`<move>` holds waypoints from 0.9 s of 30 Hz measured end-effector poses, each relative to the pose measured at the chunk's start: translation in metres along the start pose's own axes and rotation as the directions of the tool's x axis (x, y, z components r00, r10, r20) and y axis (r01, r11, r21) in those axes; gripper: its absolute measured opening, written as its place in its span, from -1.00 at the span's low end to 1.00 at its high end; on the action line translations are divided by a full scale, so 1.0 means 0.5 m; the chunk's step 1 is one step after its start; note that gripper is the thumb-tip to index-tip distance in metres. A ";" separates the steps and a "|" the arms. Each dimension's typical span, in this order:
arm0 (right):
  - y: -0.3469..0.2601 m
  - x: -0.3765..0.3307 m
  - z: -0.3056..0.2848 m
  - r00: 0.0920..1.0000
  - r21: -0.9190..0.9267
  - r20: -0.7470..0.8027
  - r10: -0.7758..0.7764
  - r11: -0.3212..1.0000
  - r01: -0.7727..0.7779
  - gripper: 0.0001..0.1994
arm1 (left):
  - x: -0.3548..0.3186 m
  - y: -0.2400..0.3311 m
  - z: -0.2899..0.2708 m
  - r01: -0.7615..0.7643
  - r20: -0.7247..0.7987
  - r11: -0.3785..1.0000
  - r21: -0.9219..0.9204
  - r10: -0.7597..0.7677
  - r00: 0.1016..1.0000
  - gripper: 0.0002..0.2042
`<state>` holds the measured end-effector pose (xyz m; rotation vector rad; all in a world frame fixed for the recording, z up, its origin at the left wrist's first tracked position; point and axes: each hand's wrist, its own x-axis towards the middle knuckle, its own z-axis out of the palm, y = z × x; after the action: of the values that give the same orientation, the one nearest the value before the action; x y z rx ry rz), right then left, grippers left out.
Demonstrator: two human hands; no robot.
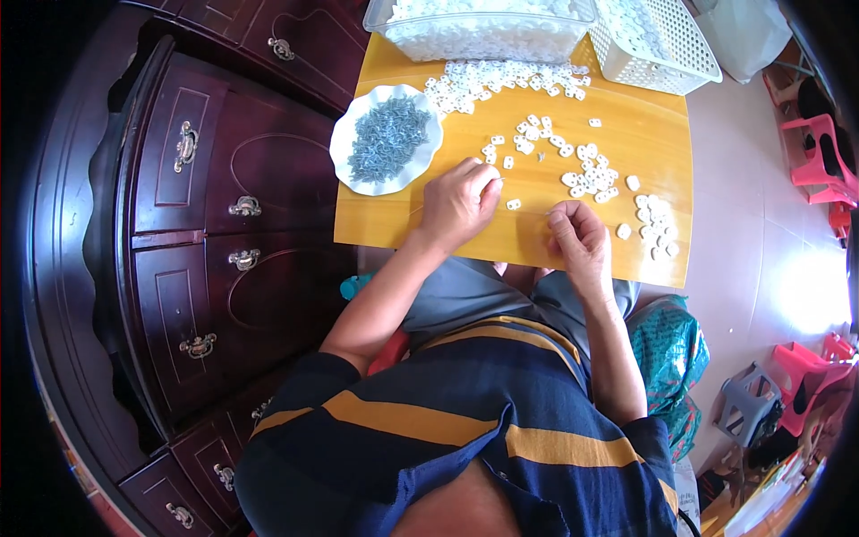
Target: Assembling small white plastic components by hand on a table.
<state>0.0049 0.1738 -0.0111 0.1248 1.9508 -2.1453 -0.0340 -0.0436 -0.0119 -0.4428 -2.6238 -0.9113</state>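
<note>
My left hand (461, 204) is closed over the wooden table, beside a white scalloped dish (344, 162). A tiny thin tip, like that of a screw, shows at its thumb and forefinger. The dish holds a heap of small grey screws (386, 139). Near the table's front edge, the thumb and fingers of my right hand (583, 240) are pinched together; what they hold is too small to make out. Between the hands lies a single white plastic piece with two holes (514, 205). Similar white pieces (591, 174) are grouped just beyond my right hand.
At the far edge stand a clear tub (488, 36) and a white perforated basket (658, 70), both full of white pieces. More loose pieces (501, 76) spread before the tub. A dark wooden cabinet (233, 188) borders the left; pink stools (819, 157) stand at right.
</note>
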 end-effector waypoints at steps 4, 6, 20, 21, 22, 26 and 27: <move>0.004 0.004 -0.001 1.000 -0.014 -0.001 -0.011 1.000 0.011 -0.84 | 0.014 -0.011 0.004 0.013 -0.052 0.998 0.055 -0.010 0.999 -0.95; 0.004 0.003 -0.001 1.000 -0.018 0.005 -0.010 1.000 0.010 -0.84 | 0.021 -0.016 0.005 0.012 -0.089 0.997 0.072 -0.005 0.996 -0.94; 0.006 0.003 0.008 0.999 0.003 0.037 -0.003 1.000 0.003 -0.85 | -0.025 -0.011 -0.018 0.081 0.006 0.995 -0.061 -0.080 0.997 -0.92; 0.007 0.004 0.009 0.999 0.003 0.038 -0.004 1.000 0.003 -0.85 | -0.028 -0.009 -0.020 0.081 0.005 0.995 -0.060 -0.081 0.997 -0.92; 0.008 0.004 0.010 0.999 0.010 0.044 -0.005 1.000 0.005 -0.86 | -0.031 -0.006 -0.022 0.076 0.011 0.993 -0.087 -0.075 0.997 -0.93; 0.011 0.005 0.015 0.999 0.001 0.047 -0.024 1.000 0.024 -0.85 | -0.035 0.035 -0.038 0.151 0.072 0.939 -0.308 -0.135 0.988 -0.92; 0.010 0.005 0.016 0.999 0.000 0.047 -0.024 1.000 0.024 -0.85 | -0.037 0.044 -0.040 0.151 0.072 0.939 -0.308 -0.135 0.988 -0.92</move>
<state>0.0047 0.1652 -0.0158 0.0501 1.9361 -2.1432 -0.0048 -0.0432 0.0072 -0.3569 -2.5877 -1.3925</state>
